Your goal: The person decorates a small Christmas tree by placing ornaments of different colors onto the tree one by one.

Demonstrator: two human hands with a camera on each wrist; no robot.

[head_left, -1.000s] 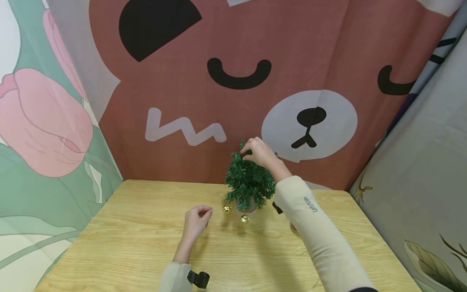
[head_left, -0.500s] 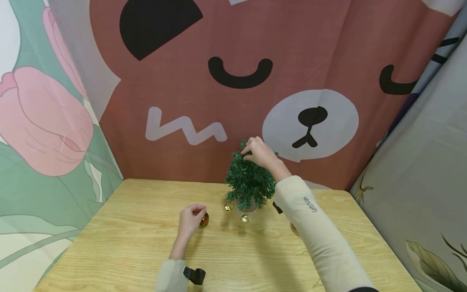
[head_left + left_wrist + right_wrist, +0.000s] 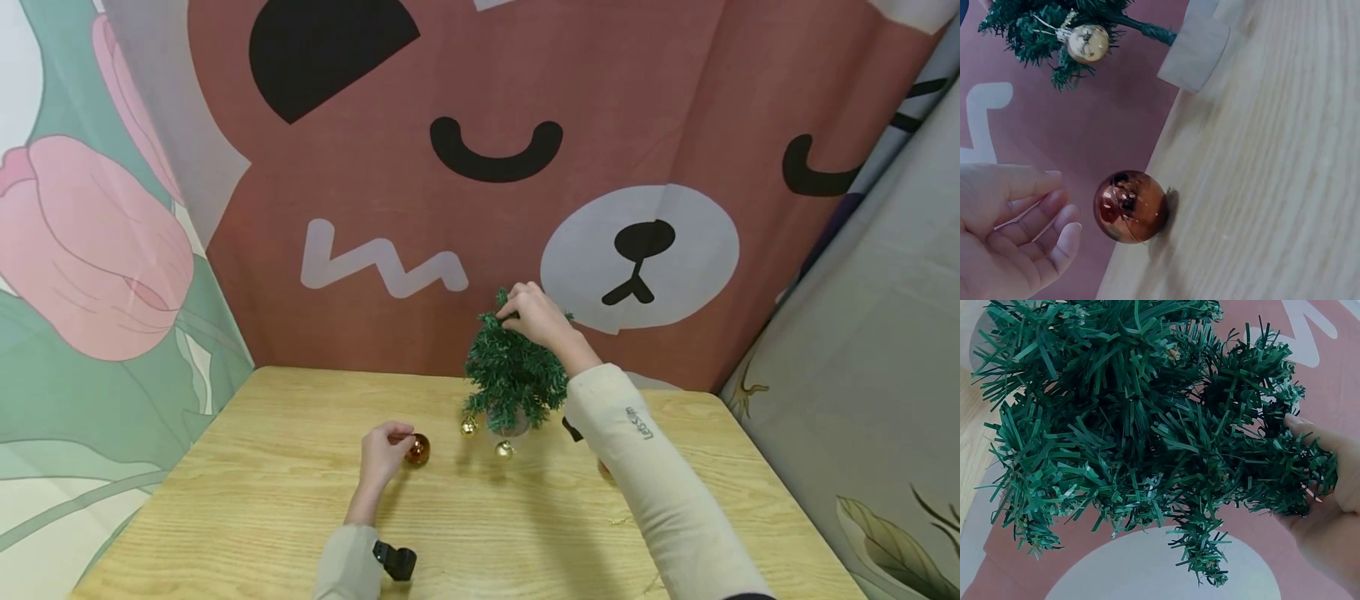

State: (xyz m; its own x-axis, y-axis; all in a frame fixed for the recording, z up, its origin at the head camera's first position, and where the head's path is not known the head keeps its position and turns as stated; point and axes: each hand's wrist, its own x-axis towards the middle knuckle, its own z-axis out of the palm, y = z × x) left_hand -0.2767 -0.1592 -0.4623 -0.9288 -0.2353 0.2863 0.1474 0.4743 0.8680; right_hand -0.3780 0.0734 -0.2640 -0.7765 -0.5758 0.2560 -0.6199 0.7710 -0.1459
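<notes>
A small artificial Christmas tree (image 3: 510, 367) stands on the table, two gold baubles (image 3: 504, 451) hanging from its lower branches. My right hand (image 3: 534, 315) grips it near the top; foliage hides part of the fingers in the right wrist view. To the left of the tree, a shiny copper-coloured bauble (image 3: 1130, 207) rests on the table. Beside it is my left hand (image 3: 1022, 231), fingers loosely bent, with a gap between the fingertips and the bauble in the left wrist view.
Partly behind the right sleeve (image 3: 637, 450) lies a reddish round thing (image 3: 604, 471). Thin gold strings (image 3: 619, 522) lie on the wooden table (image 3: 247, 500) nearby. A bear-printed curtain (image 3: 360, 333) hangs right behind the table's back edge.
My left hand has drawn back to the left, leaving the copper-coloured bauble on the table in view. My right hand has stayed at the treetop.
</notes>
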